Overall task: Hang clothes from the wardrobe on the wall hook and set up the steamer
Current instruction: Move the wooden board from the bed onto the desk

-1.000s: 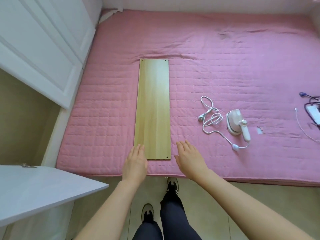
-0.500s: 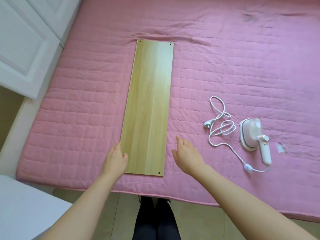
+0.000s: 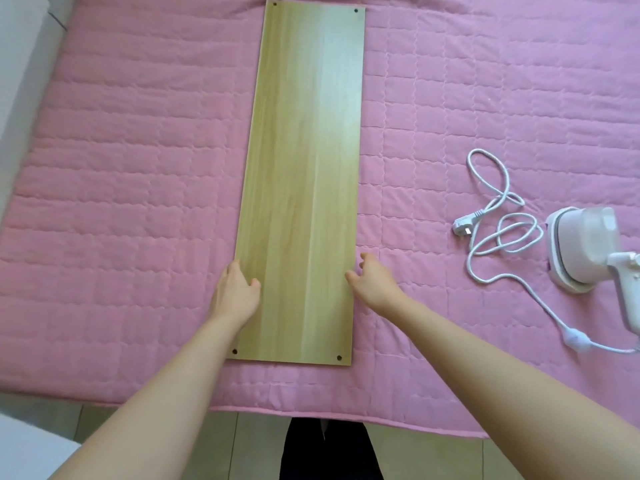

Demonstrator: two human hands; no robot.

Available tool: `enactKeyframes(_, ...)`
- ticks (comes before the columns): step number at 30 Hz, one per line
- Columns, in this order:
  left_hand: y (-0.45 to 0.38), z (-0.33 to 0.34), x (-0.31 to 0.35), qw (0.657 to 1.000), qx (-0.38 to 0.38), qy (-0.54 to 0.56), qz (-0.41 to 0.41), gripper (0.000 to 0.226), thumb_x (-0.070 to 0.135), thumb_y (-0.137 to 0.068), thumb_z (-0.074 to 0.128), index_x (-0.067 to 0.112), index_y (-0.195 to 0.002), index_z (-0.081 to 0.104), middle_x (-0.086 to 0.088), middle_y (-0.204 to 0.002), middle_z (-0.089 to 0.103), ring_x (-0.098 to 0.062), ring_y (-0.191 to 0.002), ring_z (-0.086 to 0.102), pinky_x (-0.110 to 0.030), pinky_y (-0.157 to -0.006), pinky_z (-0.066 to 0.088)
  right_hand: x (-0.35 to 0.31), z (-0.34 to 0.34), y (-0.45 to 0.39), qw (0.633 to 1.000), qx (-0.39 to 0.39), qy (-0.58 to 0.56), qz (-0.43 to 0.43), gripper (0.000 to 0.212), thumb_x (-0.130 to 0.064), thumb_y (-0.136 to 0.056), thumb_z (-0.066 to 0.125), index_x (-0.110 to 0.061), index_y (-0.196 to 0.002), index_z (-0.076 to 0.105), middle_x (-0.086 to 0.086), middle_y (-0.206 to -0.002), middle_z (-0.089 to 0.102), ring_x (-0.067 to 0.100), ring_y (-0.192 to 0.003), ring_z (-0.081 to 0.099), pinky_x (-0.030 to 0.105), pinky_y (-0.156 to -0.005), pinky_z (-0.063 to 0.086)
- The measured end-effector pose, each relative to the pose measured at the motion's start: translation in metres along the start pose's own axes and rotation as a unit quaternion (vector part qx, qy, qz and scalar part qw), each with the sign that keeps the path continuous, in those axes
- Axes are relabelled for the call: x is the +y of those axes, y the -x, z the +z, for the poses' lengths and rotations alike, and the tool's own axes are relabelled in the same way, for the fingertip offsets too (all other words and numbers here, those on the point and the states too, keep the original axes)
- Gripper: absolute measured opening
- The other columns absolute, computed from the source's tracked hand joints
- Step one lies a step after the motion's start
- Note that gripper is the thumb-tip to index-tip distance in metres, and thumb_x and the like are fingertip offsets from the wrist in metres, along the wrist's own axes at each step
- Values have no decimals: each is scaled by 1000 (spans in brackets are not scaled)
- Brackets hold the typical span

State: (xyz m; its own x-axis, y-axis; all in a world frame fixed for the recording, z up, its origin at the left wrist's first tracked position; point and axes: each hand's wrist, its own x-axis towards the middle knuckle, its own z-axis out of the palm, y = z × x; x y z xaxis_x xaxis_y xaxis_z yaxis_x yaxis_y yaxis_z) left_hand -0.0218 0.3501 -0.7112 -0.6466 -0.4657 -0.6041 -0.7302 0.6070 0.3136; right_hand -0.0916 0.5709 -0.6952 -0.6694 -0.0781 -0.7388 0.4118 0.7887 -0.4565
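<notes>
Two bare hands flank a long wooden board (image 3: 304,168) lying flat on the pink quilted bed (image 3: 138,168): left hand (image 3: 237,292) rests on the board's left edge, fingers loosely spread, w/ nothing clasped; right hand (image 3: 372,280) sits at its right edge, fingers curled but empty. Handheld steamer (image 3: 585,251) lies well to the right on the quilt, its white cord (image 3: 502,233) looped beside it, plug (image 3: 462,230) loose.

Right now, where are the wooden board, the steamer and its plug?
wooden board (image 3: 304,168), head view, middle of its top face
steamer (image 3: 581,251), head view, on its white body
plug (image 3: 463,229), head view, on the plug head at the cord's free end
</notes>
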Motion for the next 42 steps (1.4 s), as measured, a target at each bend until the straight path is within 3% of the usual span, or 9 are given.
enactKeyframes(4,-22,4,-5,999,17,32,-13,62,19,-91,51,5,-147,28,-17,-148,39,-35,-135,36,-44,-111,31,0,10,-14,998,-3,-55,11,23,-19,-88,50,-5,-107,48,12,-101,62,33,-100,57,33,-70,42)
enactKeyframes(10,-30,8,-13,999,2,40,-22,68,29,-91,56,11,-149,25,-11,-152,34,-32,-138,33,-43,-113,28,-8,14,-15,995,16,-94,20,25,-12,-84,55,8,-97,56,18,-92,65,40,-94,60,38,-74,49)
enactKeyframes(11,-30,9,-15,999,4,44,-22,69,31,-90,57,11,-149,26,-10,-152,34,-31,-138,33,-43,-114,28,-8,15,-15,995,14,-97,19,19,-11,-82,55,7,-88,56,14,-81,59,39,-110,54,34,-66,44)
enactKeyframes(12,-29,10,-17,998,6,52,-25,70,31,-90,58,12,-149,26,-10,-152,35,-30,-139,33,-42,-114,28,-9,15,-13,995,12,-97,20,10,-10,-80,55,0,-79,53,11,-76,51,12,-78,36,31,-62,37)
enactKeyframes(13,-28,10,-19,998,7,60,-29,70,32,-89,59,12,-149,27,-9,-151,35,-29,-138,33,-42,-114,28,-8,17,-11,995,11,-99,21,9,-9,-80,55,-8,-75,47,9,-74,46,26,-66,41,31,-60,33)
enactKeyframes(22,16,20,-46,997,6,39,-73,67,25,-88,60,11,-146,30,-11,-148,36,-32,-135,34,-41,-113,26,13,43,35,991,-4,-113,76,14,-17,-79,57,-8,-72,48,7,-74,50,26,-77,48,34,-64,41)
enactKeyframes(27,61,30,-72,991,-56,-2,-118,71,28,-91,57,11,-148,19,-17,-148,28,-40,-134,31,-47,-109,28,34,66,79,988,-46,-106,102,27,-17,-81,57,1,-102,59,11,-98,65,30,-101,58,35,-80,46)
enactKeyframes(32,70,29,-103,982,-147,-22,-118,71,26,-90,55,11,-149,17,-23,-145,32,-40,-130,39,-45,-107,34,47,69,90,980,-130,-71,133,16,-13,-86,51,-15,-70,49,-2,-65,45,14,-60,40,24,-50,30)
enactKeyframes(42,-30,-7,-38,991,-97,91,-20,51,21,-84,58,8,-132,46,-11,-126,57,-29,-115,54,-40,-98,44,6,28,-1,987,-28,-119,100,15,-10,-84,44,-14,-70,48,3,-67,42,20,-60,39,23,-54,30)
